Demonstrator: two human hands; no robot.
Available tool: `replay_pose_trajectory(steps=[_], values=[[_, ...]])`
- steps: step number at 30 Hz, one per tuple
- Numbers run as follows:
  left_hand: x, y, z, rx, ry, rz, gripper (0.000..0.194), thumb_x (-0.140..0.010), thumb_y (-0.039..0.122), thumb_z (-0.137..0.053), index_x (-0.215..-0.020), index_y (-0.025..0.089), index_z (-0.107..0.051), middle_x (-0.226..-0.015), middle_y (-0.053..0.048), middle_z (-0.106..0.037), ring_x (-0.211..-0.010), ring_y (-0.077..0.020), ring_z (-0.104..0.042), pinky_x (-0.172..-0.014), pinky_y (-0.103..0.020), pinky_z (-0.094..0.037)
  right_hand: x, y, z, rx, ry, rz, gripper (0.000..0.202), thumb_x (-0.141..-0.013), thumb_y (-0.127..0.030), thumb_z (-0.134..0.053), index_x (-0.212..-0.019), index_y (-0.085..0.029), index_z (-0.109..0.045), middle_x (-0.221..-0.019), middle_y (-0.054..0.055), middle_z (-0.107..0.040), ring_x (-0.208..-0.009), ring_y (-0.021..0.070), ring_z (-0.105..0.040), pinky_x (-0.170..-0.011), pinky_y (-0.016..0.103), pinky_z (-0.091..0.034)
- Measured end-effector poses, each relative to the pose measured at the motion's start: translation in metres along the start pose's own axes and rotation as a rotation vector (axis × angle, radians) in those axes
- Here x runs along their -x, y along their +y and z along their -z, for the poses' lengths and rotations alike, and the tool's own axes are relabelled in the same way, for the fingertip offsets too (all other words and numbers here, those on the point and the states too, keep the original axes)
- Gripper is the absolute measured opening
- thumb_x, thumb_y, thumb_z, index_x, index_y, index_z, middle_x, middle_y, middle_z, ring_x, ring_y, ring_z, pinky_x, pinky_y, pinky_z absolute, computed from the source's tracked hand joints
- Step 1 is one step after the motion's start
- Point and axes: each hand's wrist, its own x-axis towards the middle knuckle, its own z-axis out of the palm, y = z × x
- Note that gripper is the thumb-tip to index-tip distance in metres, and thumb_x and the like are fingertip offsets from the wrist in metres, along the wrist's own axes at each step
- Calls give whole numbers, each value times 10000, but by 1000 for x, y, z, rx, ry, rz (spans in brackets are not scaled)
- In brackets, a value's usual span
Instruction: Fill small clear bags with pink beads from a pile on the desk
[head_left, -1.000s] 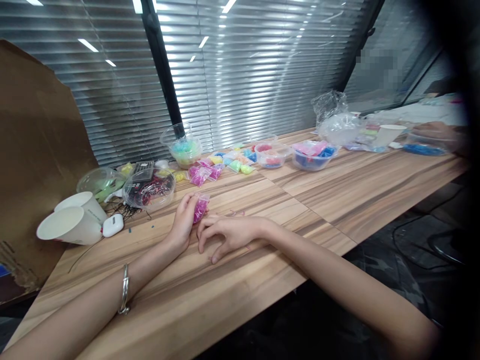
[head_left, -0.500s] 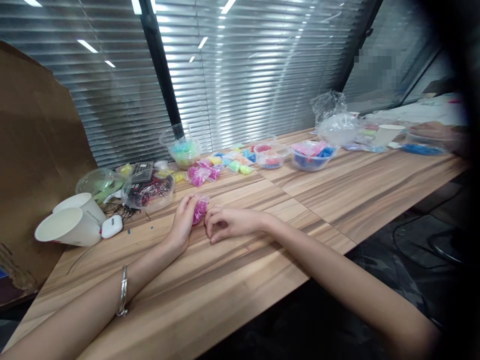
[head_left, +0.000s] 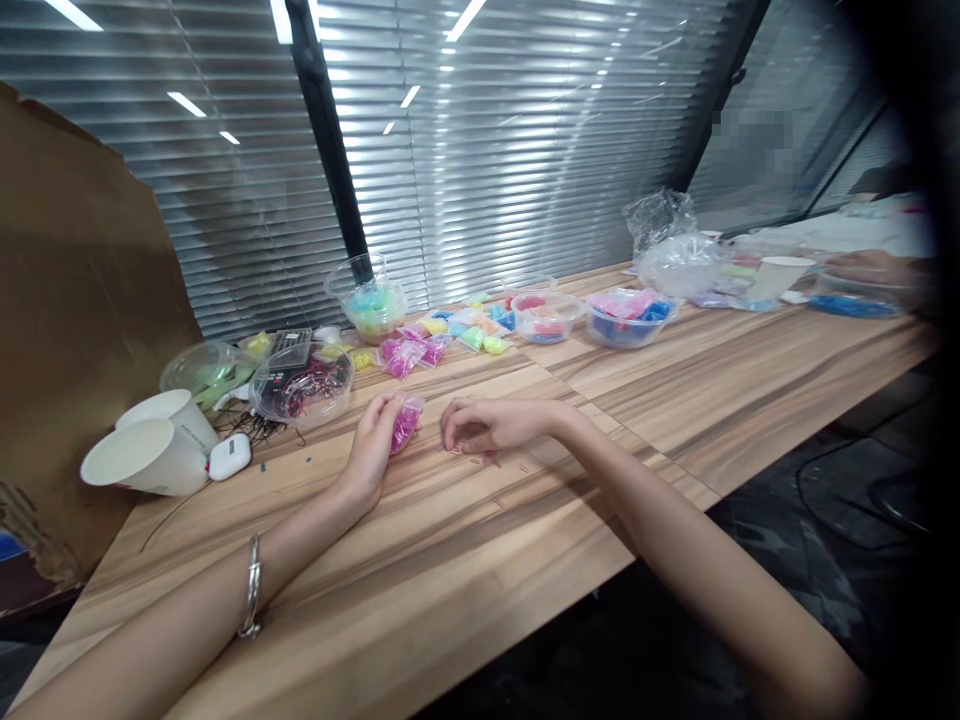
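Note:
My left hand is closed around a small clear plastic bag of magenta bits, held just above the wooden table. To its right, apart from the bag, my right hand hovers low with fingers curled into a pinch. Whatever lies between those fingertips is too small to make out. Tiny pinkish pieces are scattered on the wood under and beside the right hand. Behind the left hand lie more magenta bags.
Two paper cups, a white earbud case and a clear bowl of wires stand at left. Bowls of coloured bags line the window side. A cardboard sheet rises at far left; crumpled plastic lies farther right.
My right hand has moved right, away from the bag, and small pink pieces now show beneath its fingers. My left hand still holds the bag in about the same place.

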Motion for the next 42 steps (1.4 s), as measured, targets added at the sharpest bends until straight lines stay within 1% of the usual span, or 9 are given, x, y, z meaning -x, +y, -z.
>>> replay_pose_trajectory(steps=[3,6,8,12,17,23,30,38,42], values=[[0,1,0,-2,12,-2,362,-768,509,-602,-944,193,-595,-929,-29,-641,-715,-119,-598,-714,-254,-501,11,-4,11,92,-42,-17,483,-835,-368,-630,-1277,-215,-511,-1272,101,-449,-1083,185,-541,-845,278,-505],[1,2,0,3,27,14,364,-771,512,-596,-943,191,-590,-938,-33,-642,-700,-116,-598,-700,-250,-503,18,-10,16,206,-127,-73,968,-653,-444,-788,-1453,-262,-274,-1456,125,-289,-1347,286,-305,-1047,379,-358],[2,3,0,5,32,22,366,-773,510,-595,-948,190,-587,-937,-36,-643,-691,-114,-598,-689,-247,-504,18,-14,13,266,-214,-130,1142,-593,-487,-811,-1486,-284,-129,-1534,141,-109,-1416,339,-101,-1110,479,-214],[1,3,0,-3,34,24,364,-776,513,-590,-946,192,-586,-946,-38,-645,-690,-112,-603,-678,-241,-504,11,-20,2,338,-287,-219,1236,-559,-492,-822,-1480,-324,-15,-1547,132,116,-1395,375,148,-1081,605,39],[2,3,1,-4,42,18,382,-773,521,-590,-969,193,-580,-954,-35,-647,-707,-112,-615,-696,-245,-514,5,-21,1,231,-357,-178,1273,-567,-459,-830,-1462,-328,66,-1534,85,201,-1383,339,207,-1085,566,91],[2,5,1,-14,51,23,371,-774,512,-590,-965,195,-583,-938,-31,-651,-712,-121,-628,-689,-250,-517,0,-20,-2,154,-305,-38,1221,-578,-500,-818,-1465,-351,7,-1539,49,164,-1388,328,187,-1064,541,181],[-1,0,4,-8,47,2,386,-776,526,-580,-972,193,-596,-941,-41,-661,-728,-130,-631,-679,-248,-517,-7,-17,-13,118,-215,58,1098,-657,-464,-783,-1471,-361,-53,-1555,17,76,-1422,271,104,-1100,480,170],[1,2,3,10,85,5,411,-802,542,-528,-1006,190,-584,-972,-61,-652,-709,-127,-615,-598,-236,-514,-22,-2,-23,-46,-21,278,486,-813,-281,-676,-1283,-285,-553,-1478,12,-347,-1389,184,-271,-1148,314,-199],[1,4,3,6,95,-2,433,-794,563,-521,-990,182,-583,-978,-63,-653,-690,-129,-615,-551,-229,-502,-33,7,-32,-154,163,249,259,-851,-269,-626,-1095,-205,-687,-1259,59,-597,-1244,188,-493,-1056,299,-374]])
